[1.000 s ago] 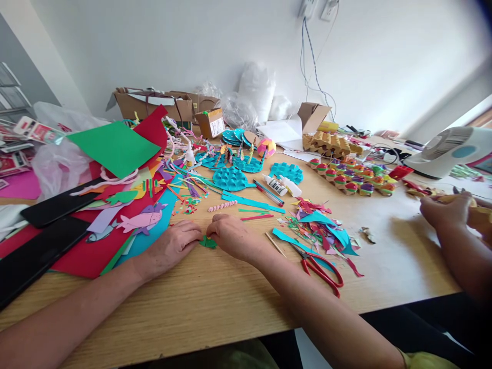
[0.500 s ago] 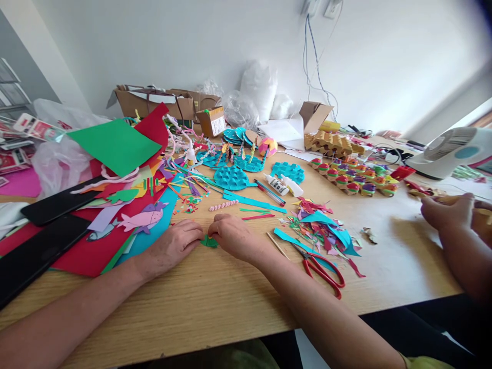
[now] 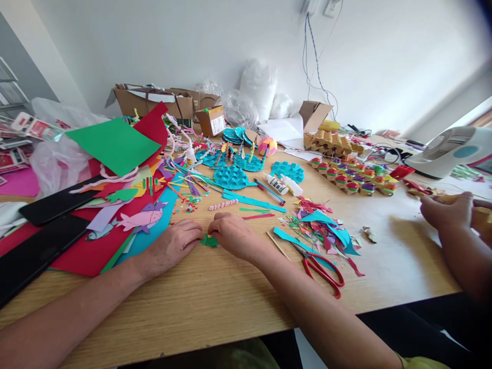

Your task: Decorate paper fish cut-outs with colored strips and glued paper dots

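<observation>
Left hand (image 3: 175, 246) and right hand (image 3: 234, 237) pinch together on the small green paper cutout (image 3: 209, 241) pressed flat on the bench (image 3: 215, 302), red scissors (image 3: 321, 269) at its 3 o'clock; shaping step judged underway, next needing fine fingertip folding.

Both hands (image 3: 203, 243) pinch green paper piece (image 3: 209, 241).

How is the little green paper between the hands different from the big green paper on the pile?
The little green paper is tiny and jagged-edged; the big green sheet is large and straight-edged. The little one lies on the table, touched by the left hand and right hand; the big one rests untouched atop the pile. Both are green.
</observation>
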Demonstrator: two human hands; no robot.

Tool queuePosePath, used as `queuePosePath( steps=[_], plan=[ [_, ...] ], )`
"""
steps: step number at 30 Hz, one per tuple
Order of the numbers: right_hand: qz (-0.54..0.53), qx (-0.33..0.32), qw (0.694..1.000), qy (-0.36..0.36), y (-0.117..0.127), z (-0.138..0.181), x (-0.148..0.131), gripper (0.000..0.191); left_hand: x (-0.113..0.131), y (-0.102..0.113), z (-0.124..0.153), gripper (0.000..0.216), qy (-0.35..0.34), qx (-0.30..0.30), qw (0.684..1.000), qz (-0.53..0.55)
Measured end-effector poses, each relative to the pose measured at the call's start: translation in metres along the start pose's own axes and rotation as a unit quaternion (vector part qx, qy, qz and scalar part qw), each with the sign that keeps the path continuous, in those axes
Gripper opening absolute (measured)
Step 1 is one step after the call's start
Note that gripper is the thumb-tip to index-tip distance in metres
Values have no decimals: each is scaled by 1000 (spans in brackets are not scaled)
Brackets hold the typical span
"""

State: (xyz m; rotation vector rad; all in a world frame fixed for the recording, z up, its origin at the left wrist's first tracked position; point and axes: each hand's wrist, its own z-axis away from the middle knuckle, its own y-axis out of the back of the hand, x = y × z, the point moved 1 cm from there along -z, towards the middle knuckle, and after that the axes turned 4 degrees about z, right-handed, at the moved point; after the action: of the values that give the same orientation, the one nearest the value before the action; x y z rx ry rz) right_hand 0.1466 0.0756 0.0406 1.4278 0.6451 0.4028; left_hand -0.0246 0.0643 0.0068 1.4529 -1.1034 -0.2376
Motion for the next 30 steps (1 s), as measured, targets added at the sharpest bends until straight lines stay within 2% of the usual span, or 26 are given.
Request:
queuePosePath(
  steps=[7, 13, 19, 23, 27, 30],
  plan=[
    [-9, -9, 1000, 1, 0, 1, -1, 24, 0, 1, 0, 19, -2, 2, 1000, -2],
    [-13, 19, 1000, -8, 20, 17, 2, 23, -2, -2, 1, 17, -13, 27, 1000, -4],
    [4, -10, 998, -69, 22, 50, 15, 17, -2, -1, 0, 17, -34, 38, 999, -18],
    [-17, -15, 993, -117, 23, 68, 13, 16, 1, 1, 0, 20, -45, 52, 997, -19],
    [-25, -9, 991, -129, 28, 82, 4, 15, 0, 10, -1, 22, -47, 80, 995, -27],
    [-31, 14, 992, -123, 29, 90, 0, 15, -11, 28, -6, 23, -19, 90, 995, -45]
  ],
)
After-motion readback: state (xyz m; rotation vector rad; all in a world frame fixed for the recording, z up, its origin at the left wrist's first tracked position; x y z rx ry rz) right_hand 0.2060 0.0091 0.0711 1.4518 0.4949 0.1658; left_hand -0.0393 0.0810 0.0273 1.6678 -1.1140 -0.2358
